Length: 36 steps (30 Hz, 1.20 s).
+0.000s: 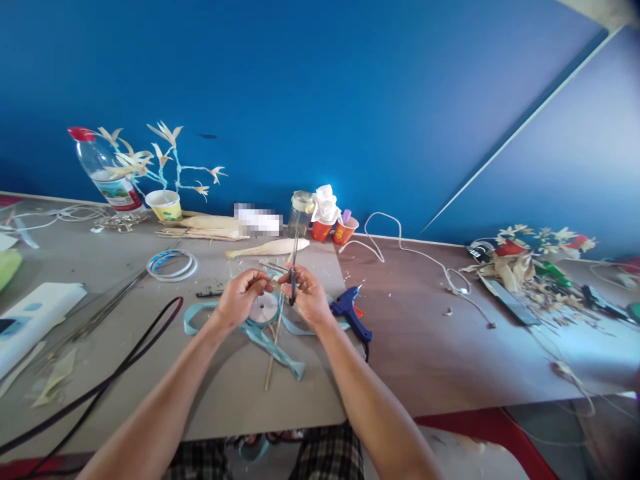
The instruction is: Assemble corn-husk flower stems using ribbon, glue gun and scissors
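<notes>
My right hand (309,299) grips a pair of scissors (295,257) with dark handles, the narrow blades pointing up and away from me. Close beside it, my left hand (241,299) is pinched, its fingertips on something too small to make out. Below the hands lies a spool (264,309) with a pale face. Light-blue ribbon (277,353) curls around it over the table. A thin straw-coloured stalk (271,367) runs under the ribbon toward me. Right of my right hand rests a blue glue gun (356,319).
A flower arrangement in a yellow cup (167,208) stands by a red-capped bottle (113,177). Dried husks (213,225), a jar (300,217) and red paper cups (345,231) line the wall. Rolls of tape (173,265), a dark cable (135,360) and a white power strip (43,320) lie left.
</notes>
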{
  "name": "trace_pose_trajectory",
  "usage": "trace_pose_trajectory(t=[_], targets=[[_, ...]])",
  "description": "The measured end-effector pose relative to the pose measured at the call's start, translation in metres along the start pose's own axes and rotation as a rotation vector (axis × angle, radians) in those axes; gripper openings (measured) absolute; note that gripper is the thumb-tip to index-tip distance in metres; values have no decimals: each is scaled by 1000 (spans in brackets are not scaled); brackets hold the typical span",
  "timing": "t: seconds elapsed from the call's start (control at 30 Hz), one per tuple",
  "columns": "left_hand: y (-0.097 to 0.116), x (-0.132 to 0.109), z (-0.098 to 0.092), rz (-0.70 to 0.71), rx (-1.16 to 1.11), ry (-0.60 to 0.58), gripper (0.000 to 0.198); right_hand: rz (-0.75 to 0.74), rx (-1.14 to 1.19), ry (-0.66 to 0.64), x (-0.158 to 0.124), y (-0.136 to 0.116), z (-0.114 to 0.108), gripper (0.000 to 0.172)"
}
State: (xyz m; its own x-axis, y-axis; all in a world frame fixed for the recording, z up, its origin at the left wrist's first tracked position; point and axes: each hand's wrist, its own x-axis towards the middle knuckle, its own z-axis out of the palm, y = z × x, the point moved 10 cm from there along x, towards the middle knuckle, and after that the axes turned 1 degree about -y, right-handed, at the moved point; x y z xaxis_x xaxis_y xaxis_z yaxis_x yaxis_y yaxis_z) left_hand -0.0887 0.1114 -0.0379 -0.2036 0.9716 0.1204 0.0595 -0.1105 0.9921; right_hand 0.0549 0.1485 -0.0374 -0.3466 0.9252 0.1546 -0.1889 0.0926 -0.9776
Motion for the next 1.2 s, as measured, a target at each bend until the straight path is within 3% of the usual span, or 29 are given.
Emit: trace_pose_trajectory(t=[0.17,0.33,0.47,0.6,0.83,1.03,1.2], targets=[[-2,-2,11,4,42,-70,31,22,-93,11,-1,2,1,43],[0,-1,5,-26,-78,-2,37,12,-70,66,-2,-3,-4,41],[-16,-2,-3,-164,-306,74,38,-41,-47,140,-3,-12,-12,37],[-27,-7,12,-306,-469,1,33,-80,-46,141,-5,-15,-11,35],[-16,-9,28,-255,-482,-71,24,-75,-85,89,-5,-7,-2,39],[-19,-9,21,-253,-473,3,27,-90,-210,58,-7,-4,3,36],[-11,-5,-5,-178,-479,147,28,-111,-274,15,-7,-11,3,35]])
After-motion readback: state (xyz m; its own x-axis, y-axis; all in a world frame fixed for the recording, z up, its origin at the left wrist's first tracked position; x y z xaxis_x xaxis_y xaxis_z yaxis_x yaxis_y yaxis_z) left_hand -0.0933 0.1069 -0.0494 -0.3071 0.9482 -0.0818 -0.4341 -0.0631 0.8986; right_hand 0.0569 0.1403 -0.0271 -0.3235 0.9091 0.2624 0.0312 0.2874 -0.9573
